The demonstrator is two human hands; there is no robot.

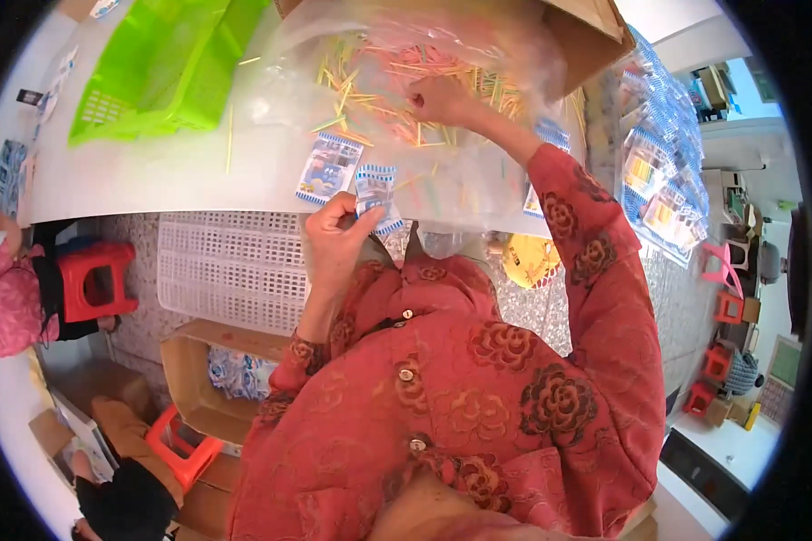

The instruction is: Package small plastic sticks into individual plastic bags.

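Note:
My left hand [334,236] grips a small clear packet with a blue-and-white printed card [375,191] at the near edge of the white table [153,176]. My right hand [439,99] reaches forward into a pile of thin yellow, orange and green sticks [370,99] lying on a large clear plastic bag [478,180]; its fingers pinch at the sticks. A second printed card packet [328,168] lies flat on the table just left of the one I hold.
A bright green plastic basket [158,72] lies on the table at far left. A cardboard box [586,36] stands behind the sticks. Several filled packets [663,171] pile up at right. A white perforated crate [230,270], an open carton [203,379] and red stools [95,279] sit on the floor below.

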